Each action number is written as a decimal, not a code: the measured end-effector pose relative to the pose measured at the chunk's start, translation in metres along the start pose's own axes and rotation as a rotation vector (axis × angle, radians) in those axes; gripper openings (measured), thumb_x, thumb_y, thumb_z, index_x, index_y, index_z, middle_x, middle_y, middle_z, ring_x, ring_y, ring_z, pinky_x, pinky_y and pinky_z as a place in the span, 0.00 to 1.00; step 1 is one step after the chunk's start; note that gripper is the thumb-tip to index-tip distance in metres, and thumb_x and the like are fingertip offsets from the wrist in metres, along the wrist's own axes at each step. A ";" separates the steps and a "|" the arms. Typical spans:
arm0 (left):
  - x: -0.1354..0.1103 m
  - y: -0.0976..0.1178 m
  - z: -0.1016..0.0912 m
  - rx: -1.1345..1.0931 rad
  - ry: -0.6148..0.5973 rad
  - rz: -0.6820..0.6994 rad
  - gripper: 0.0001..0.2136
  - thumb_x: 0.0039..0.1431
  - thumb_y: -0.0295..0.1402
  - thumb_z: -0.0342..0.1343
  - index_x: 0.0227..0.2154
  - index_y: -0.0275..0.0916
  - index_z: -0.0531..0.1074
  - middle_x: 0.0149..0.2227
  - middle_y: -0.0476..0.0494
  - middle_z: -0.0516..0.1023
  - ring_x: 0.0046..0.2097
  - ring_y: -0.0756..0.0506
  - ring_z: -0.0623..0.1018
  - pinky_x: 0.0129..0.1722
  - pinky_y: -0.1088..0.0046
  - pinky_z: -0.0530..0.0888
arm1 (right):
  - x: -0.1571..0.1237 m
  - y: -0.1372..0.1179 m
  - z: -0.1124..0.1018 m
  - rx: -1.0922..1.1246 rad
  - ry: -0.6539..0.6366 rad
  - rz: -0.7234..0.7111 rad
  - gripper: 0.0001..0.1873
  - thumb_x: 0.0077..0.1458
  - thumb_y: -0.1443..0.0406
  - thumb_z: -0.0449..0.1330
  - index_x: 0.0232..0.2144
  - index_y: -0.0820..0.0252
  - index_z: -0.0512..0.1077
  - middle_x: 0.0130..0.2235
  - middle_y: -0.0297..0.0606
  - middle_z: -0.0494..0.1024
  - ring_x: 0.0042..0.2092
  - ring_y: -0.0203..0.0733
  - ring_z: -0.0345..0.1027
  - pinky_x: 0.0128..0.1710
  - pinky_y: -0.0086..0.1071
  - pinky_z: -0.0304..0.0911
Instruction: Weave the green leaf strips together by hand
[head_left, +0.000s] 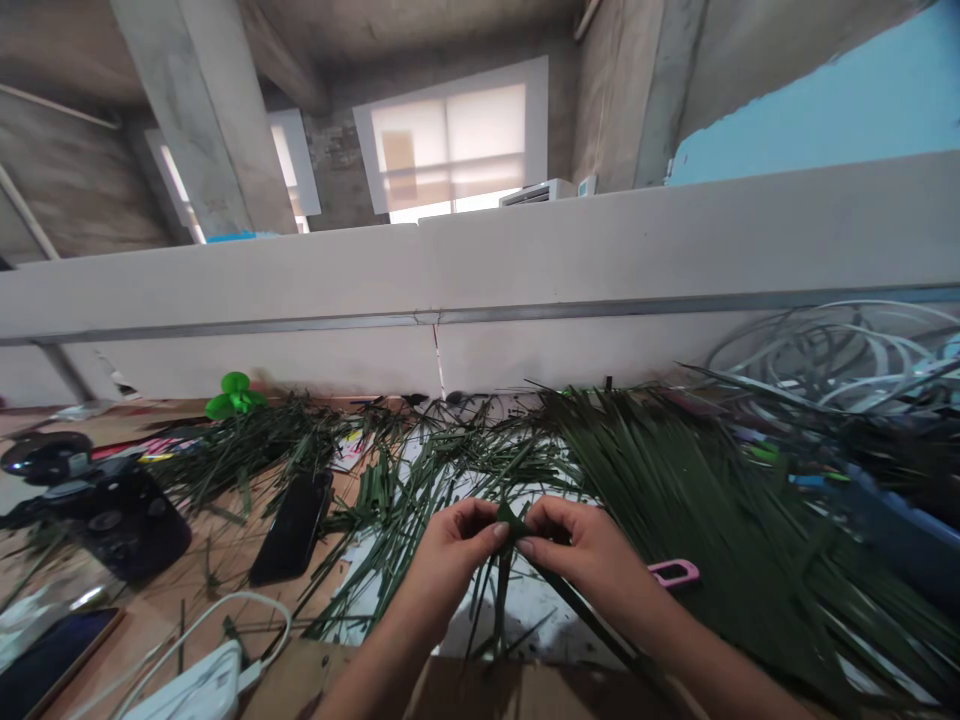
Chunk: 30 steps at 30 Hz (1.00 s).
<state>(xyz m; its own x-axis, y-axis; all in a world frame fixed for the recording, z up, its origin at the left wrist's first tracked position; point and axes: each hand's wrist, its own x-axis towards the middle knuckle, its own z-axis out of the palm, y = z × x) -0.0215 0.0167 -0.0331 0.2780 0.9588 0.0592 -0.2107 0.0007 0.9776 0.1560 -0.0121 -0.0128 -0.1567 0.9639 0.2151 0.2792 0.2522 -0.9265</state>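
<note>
My left hand (450,560) and my right hand (581,555) meet at the middle of the desk, both pinched on a folded green leaf strip (511,522). Its loose ends (501,600) hang down between my wrists. A thick bundle of long green leaf strips (697,500) lies just right of my right hand. Scattered shorter strips (405,480) lie to the left of my left hand.
A pink-handled tool (675,572) lies by my right wrist. A black phone (294,525), a black device (112,510), a white power strip (199,685) with cable and another phone (52,655) sit left. A white partition (480,300) runs behind; coiled white cables (832,355) lie far right.
</note>
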 end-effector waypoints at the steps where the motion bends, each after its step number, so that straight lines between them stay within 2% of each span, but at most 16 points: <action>1: 0.001 -0.002 -0.001 -0.009 0.008 0.009 0.18 0.39 0.42 0.72 0.30 0.35 0.78 0.29 0.46 0.78 0.32 0.48 0.74 0.36 0.72 0.67 | 0.000 0.000 -0.001 -0.003 -0.004 0.006 0.07 0.48 0.62 0.64 0.23 0.57 0.70 0.24 0.29 0.68 0.30 0.39 0.60 0.30 0.31 0.52; 4: 0.002 -0.004 -0.002 -0.040 0.033 0.016 0.17 0.40 0.42 0.72 0.28 0.34 0.78 0.28 0.46 0.78 0.32 0.48 0.74 0.36 0.72 0.68 | 0.002 0.001 -0.002 -0.025 0.018 0.021 0.08 0.45 0.62 0.64 0.21 0.58 0.70 0.24 0.30 0.70 0.29 0.39 0.61 0.30 0.31 0.52; 7: 0.001 -0.002 0.000 -0.065 0.052 0.027 0.15 0.41 0.40 0.72 0.29 0.34 0.78 0.28 0.46 0.78 0.32 0.48 0.74 0.36 0.73 0.68 | 0.004 0.002 -0.003 0.046 -0.008 0.043 0.10 0.45 0.61 0.64 0.19 0.57 0.68 0.21 0.30 0.69 0.27 0.38 0.59 0.28 0.31 0.52; 11: 0.001 -0.001 0.000 -0.076 0.056 0.016 0.16 0.41 0.40 0.72 0.29 0.34 0.78 0.28 0.45 0.79 0.32 0.48 0.74 0.37 0.73 0.68 | 0.006 0.005 -0.003 0.160 -0.055 0.055 0.11 0.45 0.61 0.66 0.20 0.58 0.69 0.21 0.29 0.68 0.25 0.36 0.58 0.27 0.30 0.51; 16: 0.001 -0.001 0.000 -0.074 0.043 0.013 0.17 0.38 0.41 0.73 0.27 0.34 0.78 0.27 0.46 0.78 0.31 0.49 0.73 0.35 0.73 0.68 | 0.008 0.010 -0.002 0.298 -0.100 0.105 0.13 0.45 0.57 0.67 0.27 0.60 0.72 0.25 0.31 0.72 0.28 0.38 0.62 0.29 0.31 0.55; 22: -0.003 0.004 0.005 -0.037 0.075 0.034 0.16 0.39 0.41 0.72 0.26 0.34 0.77 0.26 0.48 0.76 0.30 0.50 0.71 0.33 0.75 0.66 | 0.008 0.011 -0.003 0.144 -0.066 0.011 0.13 0.48 0.59 0.65 0.20 0.59 0.69 0.22 0.29 0.67 0.27 0.37 0.59 0.29 0.31 0.53; 27: -0.004 0.005 0.008 0.073 0.025 0.057 0.13 0.42 0.38 0.70 0.26 0.35 0.75 0.25 0.50 0.74 0.30 0.50 0.70 0.32 0.75 0.65 | 0.005 0.008 -0.002 0.070 0.037 -0.061 0.09 0.51 0.60 0.64 0.33 0.58 0.76 0.32 0.34 0.76 0.34 0.41 0.66 0.35 0.33 0.58; 30: -0.008 0.004 0.012 0.233 0.006 0.091 0.09 0.48 0.36 0.65 0.27 0.35 0.75 0.26 0.49 0.74 0.30 0.49 0.70 0.32 0.74 0.66 | 0.003 0.007 0.000 0.008 0.122 -0.080 0.08 0.50 0.60 0.65 0.32 0.57 0.76 0.32 0.34 0.76 0.34 0.42 0.66 0.35 0.33 0.59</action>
<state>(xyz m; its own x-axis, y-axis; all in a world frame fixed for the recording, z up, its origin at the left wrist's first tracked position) -0.0135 0.0052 -0.0274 0.2621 0.9535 0.1486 -0.0130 -0.1505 0.9885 0.1579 -0.0075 -0.0188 -0.0615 0.9440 0.3243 0.2624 0.3288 -0.9072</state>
